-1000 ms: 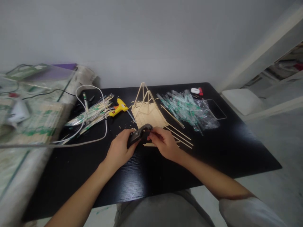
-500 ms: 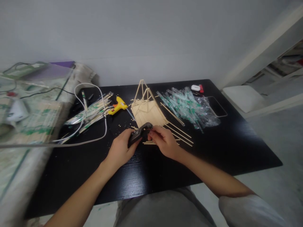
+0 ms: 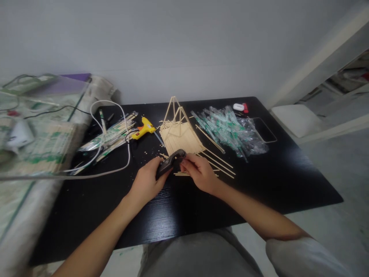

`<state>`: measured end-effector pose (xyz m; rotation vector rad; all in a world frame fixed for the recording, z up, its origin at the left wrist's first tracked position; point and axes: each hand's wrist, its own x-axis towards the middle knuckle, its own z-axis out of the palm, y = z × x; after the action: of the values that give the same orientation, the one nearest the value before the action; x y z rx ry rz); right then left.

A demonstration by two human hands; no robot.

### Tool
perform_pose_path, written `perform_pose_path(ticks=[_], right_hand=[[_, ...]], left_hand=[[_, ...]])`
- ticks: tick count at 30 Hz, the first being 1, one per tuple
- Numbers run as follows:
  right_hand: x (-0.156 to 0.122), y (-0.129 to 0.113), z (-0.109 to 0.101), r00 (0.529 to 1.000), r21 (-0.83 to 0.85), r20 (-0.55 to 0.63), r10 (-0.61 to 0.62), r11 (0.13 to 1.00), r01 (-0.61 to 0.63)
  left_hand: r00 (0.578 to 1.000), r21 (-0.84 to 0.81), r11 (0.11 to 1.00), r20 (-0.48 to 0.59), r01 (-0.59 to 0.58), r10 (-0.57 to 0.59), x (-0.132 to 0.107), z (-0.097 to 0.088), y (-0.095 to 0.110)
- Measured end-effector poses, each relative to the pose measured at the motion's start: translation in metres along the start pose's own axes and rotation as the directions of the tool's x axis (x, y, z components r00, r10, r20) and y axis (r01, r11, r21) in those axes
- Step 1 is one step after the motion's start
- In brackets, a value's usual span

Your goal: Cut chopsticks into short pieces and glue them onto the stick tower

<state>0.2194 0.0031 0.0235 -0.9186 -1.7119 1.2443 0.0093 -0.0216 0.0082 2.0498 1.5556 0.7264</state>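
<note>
My left hand (image 3: 147, 182) is wrapped round a dark hand cutter (image 3: 170, 161), held just above the black table (image 3: 259, 181). My right hand (image 3: 198, 172) is closed in a pinch at the cutter's jaws, its fingertips on a thin wooden stick that I can barely make out. Cut sticks (image 3: 184, 174) lie on the table under the right hand. Behind the hands stands a flat mat of glued sticks (image 3: 181, 140) with a triangular stick frame (image 3: 174, 111) rising from it. Long loose sticks (image 3: 220, 161) lie to the right of it.
A yellow glue gun (image 3: 144, 129) with a white cable (image 3: 115, 115) lies left of the mat, beside wrapped chopsticks (image 3: 112, 138). Empty clear wrappers (image 3: 230, 130) are heaped at the right, with a white and red object (image 3: 240, 107) behind. Cluttered bags (image 3: 34, 146) fill the left.
The view has shifted slightly, so things sit a little lower in the picture. Both hands stay together at the cutter with almost no movement.
</note>
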Motion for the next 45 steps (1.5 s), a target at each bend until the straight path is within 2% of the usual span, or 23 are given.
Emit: perform_pose_path(ticks=[13,28,35,45], right_hand=[[-0.0001,0.0012,-0.0001,0.998,0.06,0.027,0.061,0.996,-0.063],[0.0003,0.0042,0.0036,0.987,0.237,0.064,0.149,0.958,-0.16],[0.0003,0.0057,0.0039,0.987,0.268,0.074,0.145,0.95,-0.16],[0.0016,0.0077,0.009,0.985,0.296,-0.033,0.167,0.943,-0.15]], left_hand=[[1.0,0.014,1.0,-0.014,-0.024,0.024,-0.0004,0.0011,-0.001],[0.999,0.123,0.992,0.003,0.039,-0.04,-0.0024,-0.0011,-0.0019],[0.999,0.154,0.987,0.0,0.049,-0.049,-0.0016,-0.0013,-0.0031],[0.999,0.151,0.988,-0.031,0.026,-0.021,0.0004,0.0,-0.0038]])
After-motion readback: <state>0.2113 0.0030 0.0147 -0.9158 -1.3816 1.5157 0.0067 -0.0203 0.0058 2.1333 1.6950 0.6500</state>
